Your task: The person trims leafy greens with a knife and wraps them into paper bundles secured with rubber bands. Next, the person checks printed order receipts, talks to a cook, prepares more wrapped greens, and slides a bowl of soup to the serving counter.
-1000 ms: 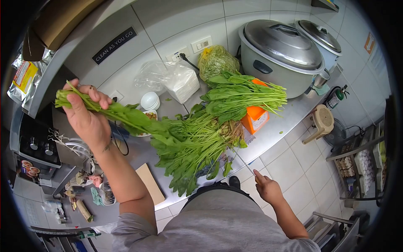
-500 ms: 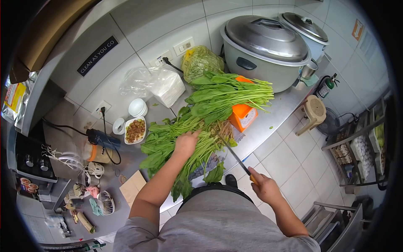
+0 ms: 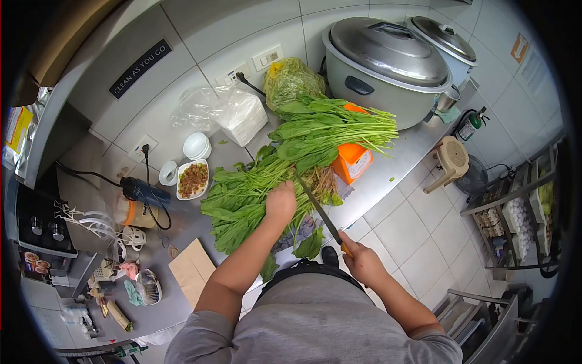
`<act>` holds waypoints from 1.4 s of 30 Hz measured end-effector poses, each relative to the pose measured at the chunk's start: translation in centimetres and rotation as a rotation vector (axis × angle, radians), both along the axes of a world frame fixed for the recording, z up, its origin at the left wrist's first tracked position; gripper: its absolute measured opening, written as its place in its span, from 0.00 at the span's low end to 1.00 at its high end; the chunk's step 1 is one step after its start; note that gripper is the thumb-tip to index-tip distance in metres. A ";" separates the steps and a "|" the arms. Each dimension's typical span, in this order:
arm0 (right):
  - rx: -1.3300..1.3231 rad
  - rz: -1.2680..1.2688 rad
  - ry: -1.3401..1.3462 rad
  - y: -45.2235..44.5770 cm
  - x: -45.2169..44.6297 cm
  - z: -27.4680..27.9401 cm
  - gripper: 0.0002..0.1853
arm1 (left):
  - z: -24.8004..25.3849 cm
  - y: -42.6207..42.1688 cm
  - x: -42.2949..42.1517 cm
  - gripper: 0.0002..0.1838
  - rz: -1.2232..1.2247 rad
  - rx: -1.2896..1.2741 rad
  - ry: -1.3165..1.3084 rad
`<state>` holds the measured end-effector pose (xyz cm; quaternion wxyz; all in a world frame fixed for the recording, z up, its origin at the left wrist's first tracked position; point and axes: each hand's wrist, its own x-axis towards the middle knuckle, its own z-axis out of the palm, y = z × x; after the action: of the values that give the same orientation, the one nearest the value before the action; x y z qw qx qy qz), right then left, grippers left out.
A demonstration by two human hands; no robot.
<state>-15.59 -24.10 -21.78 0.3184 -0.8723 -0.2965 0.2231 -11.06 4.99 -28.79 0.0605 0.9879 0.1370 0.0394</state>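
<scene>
A heap of leafy greens [image 3: 242, 209] with long pale stems lies on the counter in front of me. My left hand [image 3: 280, 203] is closed on the stems, its fingertips mostly hidden. In my right hand [image 3: 365, 263] is a long knife [image 3: 322, 215], gripped by its yellow-orange handle. The blade slants up and left, its tip at the stems just beyond my left hand. Brownish root ends [image 3: 321, 181] show to the right of the blade. Another bunch of greens [image 3: 330, 130] rests on top of an orange dial scale [image 3: 351, 164].
A large lidded rice cooker [image 3: 388, 67] stands at the back right, beside a bag of greens [image 3: 294, 84]. Left of the heap are a white bowl of chopped food [image 3: 193, 179], stacked white bowls [image 3: 197, 145] and a brown paper bag [image 3: 191, 271]. Tiled floor lies beyond the counter edge.
My left hand has shifted slightly right and its fingers have curled in. My right hand has moved left and up, bringing the knife left, close to my left hand.
</scene>
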 end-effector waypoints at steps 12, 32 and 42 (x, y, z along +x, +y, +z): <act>0.063 0.032 -0.109 1.6 1.4 -0.5 0.35 | 11.2 3.4 -1.4 0.13 0.088 -0.168 -0.060; 0.053 0.194 -0.228 -6.3 4.5 0.3 0.32 | 26.9 -3.7 9.8 0.14 -0.249 -0.114 -0.248; 0.043 0.394 -0.608 10.4 11.8 -3.4 0.32 | 27.4 0.0 -2.6 0.12 0.114 -0.123 -0.297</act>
<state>-3.77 -13.75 -25.18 0.1848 -0.8179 -0.5448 0.0043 -13.61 4.96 -1.40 0.1380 0.9563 0.1842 0.1801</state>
